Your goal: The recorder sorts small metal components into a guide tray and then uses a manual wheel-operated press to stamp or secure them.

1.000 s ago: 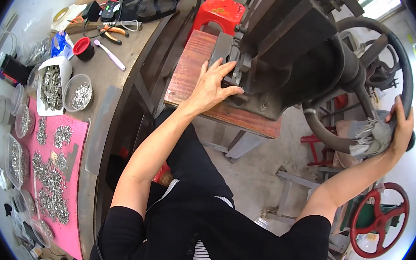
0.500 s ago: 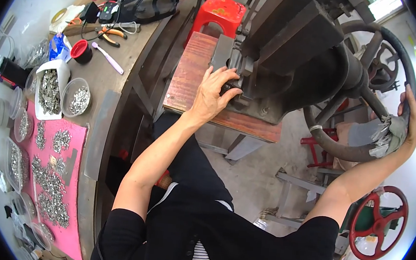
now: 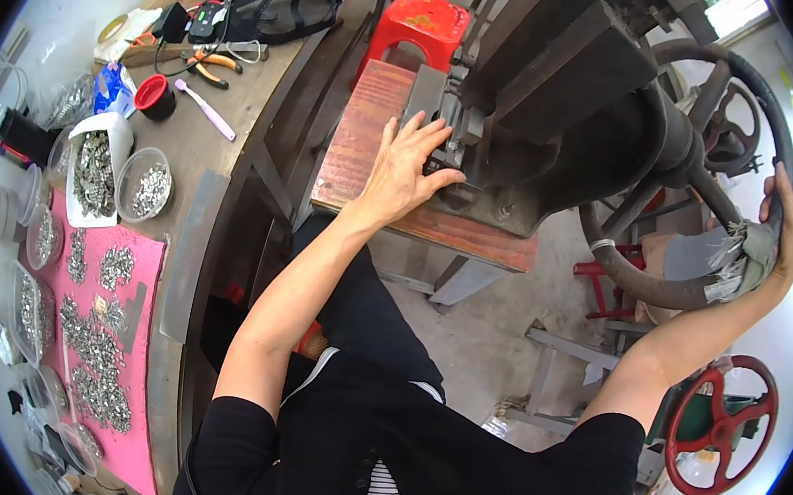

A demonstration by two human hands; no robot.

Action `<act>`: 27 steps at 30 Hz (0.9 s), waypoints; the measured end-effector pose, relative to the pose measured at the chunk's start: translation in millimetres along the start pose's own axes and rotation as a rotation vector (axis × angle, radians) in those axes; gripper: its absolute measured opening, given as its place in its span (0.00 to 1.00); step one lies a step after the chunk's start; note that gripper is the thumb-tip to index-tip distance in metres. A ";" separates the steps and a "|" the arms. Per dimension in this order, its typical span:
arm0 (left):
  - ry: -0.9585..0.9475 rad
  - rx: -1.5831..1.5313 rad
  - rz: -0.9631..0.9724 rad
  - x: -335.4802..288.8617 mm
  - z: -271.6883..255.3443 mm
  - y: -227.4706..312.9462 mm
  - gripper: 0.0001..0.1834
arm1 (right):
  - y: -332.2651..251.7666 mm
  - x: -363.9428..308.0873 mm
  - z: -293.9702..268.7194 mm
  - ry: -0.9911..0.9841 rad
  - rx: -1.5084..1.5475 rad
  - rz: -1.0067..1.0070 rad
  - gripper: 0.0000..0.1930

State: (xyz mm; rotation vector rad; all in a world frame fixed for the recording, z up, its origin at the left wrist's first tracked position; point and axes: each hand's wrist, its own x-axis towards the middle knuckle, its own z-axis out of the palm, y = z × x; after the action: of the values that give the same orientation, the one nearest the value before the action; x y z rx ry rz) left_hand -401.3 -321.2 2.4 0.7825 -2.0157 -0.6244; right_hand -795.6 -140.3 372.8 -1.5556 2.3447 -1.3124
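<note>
A dark, heavy hand press (image 3: 568,121) stands on a reddish wooden bench (image 3: 354,140). My left hand (image 3: 406,170) lies over the small metal fixture (image 3: 461,126) at the press's base, thumb and fingers spread apart. Whatever lies under the palm is hidden. On the right, my right hand (image 3: 785,225) is wrapped round the rim of the press's large dark handwheel (image 3: 630,273). Grey cloth (image 3: 752,258) is tied round the rim just beside that hand.
At left, a worktable holds a pink mat (image 3: 135,380) with small metal parts, a white container (image 3: 121,139), a clear bowl (image 3: 145,186), pliers (image 3: 212,68) and a red cup (image 3: 155,97). A red stool (image 3: 421,23) stands beyond the bench; a red handwheel (image 3: 722,425) is lower right.
The fingers of my left hand have straightened and spread a little at the fixture. My right hand and the large handwheel look almost unmoved.
</note>
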 end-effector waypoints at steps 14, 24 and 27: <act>0.022 -0.039 -0.013 1.6 5.3 -1.4 0.36 | 50.9 -154.9 129.8 0.573 0.210 -0.217 0.13; -0.009 -0.031 -0.065 -0.8 6.3 1.5 0.38 | -22.8 -26.8 19.3 0.035 -0.097 0.072 0.16; -0.005 -0.036 -0.073 1.0 4.5 5.6 0.38 | -39.6 -6.4 27.3 0.048 0.033 0.062 0.13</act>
State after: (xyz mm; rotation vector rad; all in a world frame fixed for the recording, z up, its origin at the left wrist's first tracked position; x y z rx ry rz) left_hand -407.3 -317.5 4.5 0.8365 -1.9822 -0.7027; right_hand -750.7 -157.9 378.7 -1.4471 2.3654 -1.3822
